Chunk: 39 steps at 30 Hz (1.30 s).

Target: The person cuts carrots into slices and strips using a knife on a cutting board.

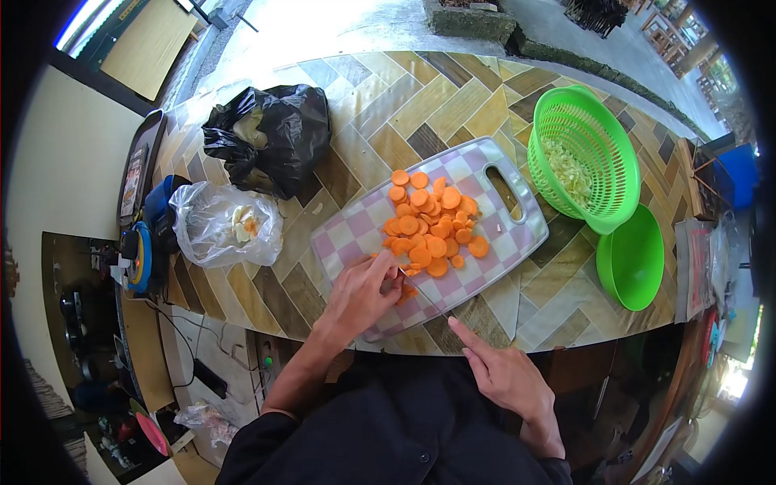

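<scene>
A white and lilac checkered cutting board [343,234] lies on the table, with a heap of sliced carrots [432,218] over its middle. My left hand [360,295] is closed at the board's near left part, its fingertips on a piece of carrot [406,292] that they mostly hide. The thin blade of a knife [426,300] runs from those fingertips toward my right hand [507,376]. That hand is at the board's near edge, index finger stretched along the knife and the other fingers curled. The knife's handle is hidden under it.
Beyond the board's right end, a green colander [550,174] holds pale chopped pieces, beside a green bowl [634,259]. To the left are a black plastic bag [295,133] and a clear plastic bag [198,234] with scraps. A dark tray [139,166] leans at the table's left end.
</scene>
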Motion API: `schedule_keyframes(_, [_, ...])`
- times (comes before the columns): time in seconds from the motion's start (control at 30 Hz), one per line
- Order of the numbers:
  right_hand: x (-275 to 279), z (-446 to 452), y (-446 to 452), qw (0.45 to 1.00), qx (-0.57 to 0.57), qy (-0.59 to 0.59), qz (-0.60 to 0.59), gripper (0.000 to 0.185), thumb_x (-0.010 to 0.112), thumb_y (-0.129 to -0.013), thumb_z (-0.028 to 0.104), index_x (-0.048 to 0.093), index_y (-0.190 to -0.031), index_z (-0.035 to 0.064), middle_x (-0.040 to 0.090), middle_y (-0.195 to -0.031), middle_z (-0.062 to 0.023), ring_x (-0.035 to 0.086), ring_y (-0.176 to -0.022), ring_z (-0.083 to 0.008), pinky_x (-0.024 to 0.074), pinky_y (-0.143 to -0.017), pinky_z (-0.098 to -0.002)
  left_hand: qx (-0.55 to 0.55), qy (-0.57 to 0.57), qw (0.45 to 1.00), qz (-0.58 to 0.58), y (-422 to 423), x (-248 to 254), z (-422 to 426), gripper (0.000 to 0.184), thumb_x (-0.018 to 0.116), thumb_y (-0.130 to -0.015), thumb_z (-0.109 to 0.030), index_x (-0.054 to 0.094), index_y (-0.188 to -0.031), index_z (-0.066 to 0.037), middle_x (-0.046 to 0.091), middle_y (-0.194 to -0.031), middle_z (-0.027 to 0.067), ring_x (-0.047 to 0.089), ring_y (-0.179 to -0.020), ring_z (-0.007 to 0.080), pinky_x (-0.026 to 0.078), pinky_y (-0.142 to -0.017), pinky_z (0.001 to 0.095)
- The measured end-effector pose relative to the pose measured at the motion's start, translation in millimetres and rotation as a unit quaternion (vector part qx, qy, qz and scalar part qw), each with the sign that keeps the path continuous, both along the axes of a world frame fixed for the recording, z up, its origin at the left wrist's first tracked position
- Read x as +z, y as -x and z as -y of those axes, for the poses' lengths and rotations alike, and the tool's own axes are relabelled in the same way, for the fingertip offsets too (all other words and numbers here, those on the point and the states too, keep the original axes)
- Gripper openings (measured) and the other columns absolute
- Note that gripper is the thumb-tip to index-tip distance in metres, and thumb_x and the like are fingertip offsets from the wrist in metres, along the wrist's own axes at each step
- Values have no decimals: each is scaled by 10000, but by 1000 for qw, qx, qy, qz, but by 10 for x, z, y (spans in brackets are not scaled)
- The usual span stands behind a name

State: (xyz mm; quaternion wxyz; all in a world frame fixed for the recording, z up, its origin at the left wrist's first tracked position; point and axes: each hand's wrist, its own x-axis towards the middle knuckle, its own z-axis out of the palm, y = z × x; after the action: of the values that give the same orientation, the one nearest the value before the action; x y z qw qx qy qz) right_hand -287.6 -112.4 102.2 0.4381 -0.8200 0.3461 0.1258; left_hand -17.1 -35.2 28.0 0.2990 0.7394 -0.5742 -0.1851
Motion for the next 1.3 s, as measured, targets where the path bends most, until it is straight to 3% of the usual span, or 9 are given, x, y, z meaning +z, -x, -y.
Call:
schedule_keyframes(0.63, [-8,6,21,1000,-7,-15,-2,591,523,-1071,251,372,-1628,376,643,-648,-227,663,-601,-451,564,-629,-553,24,5,999,-46,-20,29,-33,271,789,-821,-57,541,-930,-76,712,-854,63,714,-803,283,563,-738,389])
schedule_keyframes(0.83, [-46,61,99,999,3,-42,14,578,530,-1074,262,387,-1622,379,638,-641,-203,657,-597,-431,570,-642,-527,-12,22,999,-41,-59,198,-41,266,793,-837,-60,543,-927,-66,717,-890,72,720,-833,278,571,-772,376])
schedule_keyframes(1.03, [-15,97,217,995,-64,-73,34,578,553,-1068,229,415,-1624,309,601,-620,-202,623,-574,-416,529,-640,-480,-47,5,998,-41,-75,225,-12,200,783,-870,-68,628,-996,-56,725,-921,92,727,-850,304,570,-751,405])
schedule_keyframes(1.13, [-32,119,181,990,-110,-75,43,576,561,-1066,185,427,-1624,225,602,-631,-186,613,-581,-380,508,-645,-409,-82,-26,995,-45,-100,162,2,178,759,-902,-73,684,-1062,-49,744,-953,107,727,-849,341,572,-747,427])
schedule_keyframes(1.23, [-185,87,161,982,-144,-74,94,587,557,-1074,169,401,-1639,203,581,-613,-133,587,-551,-303,498,-637,-374,-88,7,995,-43,-99,193,11,184,736,-925,-77,714,-1106,-47,758,-974,112,726,-850,368,575,-747,439])
schedule_keyframes(1.3, [-290,59,153,978,-163,-74,102,566,550,-1085,202,409,-1632,229,658,-749,-200,631,-619,-389,518,-668,-410,-70,20,996,-43,-91,209,58,194,738,-919,-74,724,-1112,-51,763,-987,105,726,-856,354,576,-757,433])
